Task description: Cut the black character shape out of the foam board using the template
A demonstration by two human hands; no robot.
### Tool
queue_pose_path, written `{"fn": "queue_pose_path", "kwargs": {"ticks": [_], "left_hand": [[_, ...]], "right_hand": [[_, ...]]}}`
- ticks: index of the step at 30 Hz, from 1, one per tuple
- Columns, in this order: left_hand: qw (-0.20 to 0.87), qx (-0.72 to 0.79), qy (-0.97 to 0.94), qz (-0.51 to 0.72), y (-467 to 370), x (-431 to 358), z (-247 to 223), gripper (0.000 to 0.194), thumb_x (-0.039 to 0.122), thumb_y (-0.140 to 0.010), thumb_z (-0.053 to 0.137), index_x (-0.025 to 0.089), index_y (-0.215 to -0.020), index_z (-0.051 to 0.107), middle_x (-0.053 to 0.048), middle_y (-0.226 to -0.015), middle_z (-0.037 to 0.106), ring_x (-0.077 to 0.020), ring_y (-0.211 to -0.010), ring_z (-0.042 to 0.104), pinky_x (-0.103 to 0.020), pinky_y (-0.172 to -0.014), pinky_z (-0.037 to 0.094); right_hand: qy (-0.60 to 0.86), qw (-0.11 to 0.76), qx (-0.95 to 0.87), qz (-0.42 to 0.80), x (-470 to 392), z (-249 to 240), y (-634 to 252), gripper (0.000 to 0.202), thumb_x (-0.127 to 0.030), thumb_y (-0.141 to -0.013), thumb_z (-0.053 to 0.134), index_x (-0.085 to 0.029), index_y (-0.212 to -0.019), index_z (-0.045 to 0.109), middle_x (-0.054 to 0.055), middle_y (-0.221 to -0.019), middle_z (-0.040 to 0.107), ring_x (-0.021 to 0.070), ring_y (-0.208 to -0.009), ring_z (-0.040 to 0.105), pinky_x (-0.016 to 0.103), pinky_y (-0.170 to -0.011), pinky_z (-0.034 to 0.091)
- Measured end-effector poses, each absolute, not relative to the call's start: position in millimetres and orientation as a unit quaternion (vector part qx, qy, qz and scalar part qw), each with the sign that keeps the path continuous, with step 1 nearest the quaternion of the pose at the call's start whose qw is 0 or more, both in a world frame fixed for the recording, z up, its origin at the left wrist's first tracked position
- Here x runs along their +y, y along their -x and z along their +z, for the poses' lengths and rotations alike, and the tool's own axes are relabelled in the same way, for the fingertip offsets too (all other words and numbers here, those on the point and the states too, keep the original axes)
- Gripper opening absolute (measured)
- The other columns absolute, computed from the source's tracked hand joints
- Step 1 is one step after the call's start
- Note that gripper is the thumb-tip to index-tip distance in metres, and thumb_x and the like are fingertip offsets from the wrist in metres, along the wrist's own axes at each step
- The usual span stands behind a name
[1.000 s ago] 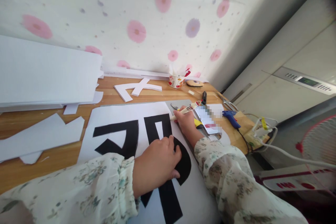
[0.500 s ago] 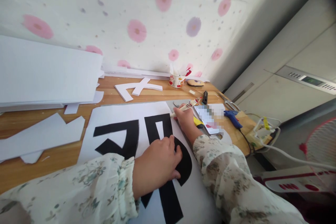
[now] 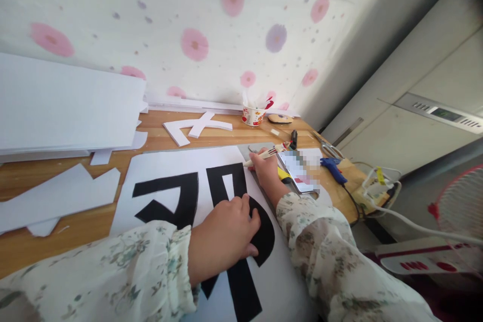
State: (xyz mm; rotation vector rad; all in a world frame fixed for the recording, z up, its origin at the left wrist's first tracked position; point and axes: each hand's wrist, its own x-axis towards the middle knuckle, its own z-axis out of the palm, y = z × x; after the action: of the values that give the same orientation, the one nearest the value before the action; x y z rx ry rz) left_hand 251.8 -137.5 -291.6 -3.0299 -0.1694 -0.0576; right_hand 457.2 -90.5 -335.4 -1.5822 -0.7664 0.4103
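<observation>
My left hand point(image 3: 226, 234) lies on a black cut-out shape point(image 3: 245, 292), fingers spread and pressing it against a white board point(image 3: 151, 163). In my right hand point(image 3: 266, 173) is a white pen point(image 3: 271, 153), pinched and slanted. Its tip is at the top right corner of the black shape, on or just beside the edge. To the left, another black cut-out point(image 3: 187, 193) rests on the same board, partly hidden by my left sleeve and hand. A yellow-handled tool point(image 3: 284, 176) lies right beside my right hand.
A phone point(image 3: 300, 173), blue glue gun point(image 3: 334, 170), scissors point(image 3: 327, 145) and power strip point(image 3: 377, 191) are on the right. Behind are a paper cup point(image 3: 253, 114), a mouse point(image 3: 280, 118) and white cut strips point(image 3: 199, 125). White sheets point(image 3: 68, 105) are stacked left; a fan point(image 3: 462, 206) stands right.
The pen's back end has tipped slightly lower while its tip stays near the same corner. My left hand keeps its place on the black shape. The whole view has shifted slightly.
</observation>
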Motion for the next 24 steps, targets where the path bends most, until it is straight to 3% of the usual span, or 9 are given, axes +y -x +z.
{"fn": "queue_pose_path", "kwargs": {"ticks": [9,24], "left_hand": [[0.044,-0.059,0.997,-0.007,-252.9,-136.6,-291.7,0.074,0.062,-0.086,0.07,0.009,-0.137,0.059,-0.036,-0.139,0.055,-0.038,-0.099,0.069,-0.042,-0.068,0.056],[0.04,-0.057,0.998,-0.003,-252.4,-138.0,-287.4,0.074,0.061,-0.087,0.07,0.008,-0.138,0.059,-0.036,-0.14,0.056,-0.0384,-0.1,0.07,-0.044,-0.068,0.06]], "right_hand": [[0.69,0.619,-0.336,0.17,-90.6,-336.7,-458.3,0.03,-0.041,-0.067,0.071,-0.027,-0.063,0.045,-0.007,-0.045,0.052,0.0179,-0.044,0.059,0.029,-0.044,0.046],[0.706,0.594,-0.353,0.155,-89.9,-340.6,-461.5,0.03,-0.038,-0.07,0.069,-0.028,-0.063,0.042,-0.008,-0.043,0.049,0.017,-0.043,0.054,0.029,-0.046,0.041]]}}
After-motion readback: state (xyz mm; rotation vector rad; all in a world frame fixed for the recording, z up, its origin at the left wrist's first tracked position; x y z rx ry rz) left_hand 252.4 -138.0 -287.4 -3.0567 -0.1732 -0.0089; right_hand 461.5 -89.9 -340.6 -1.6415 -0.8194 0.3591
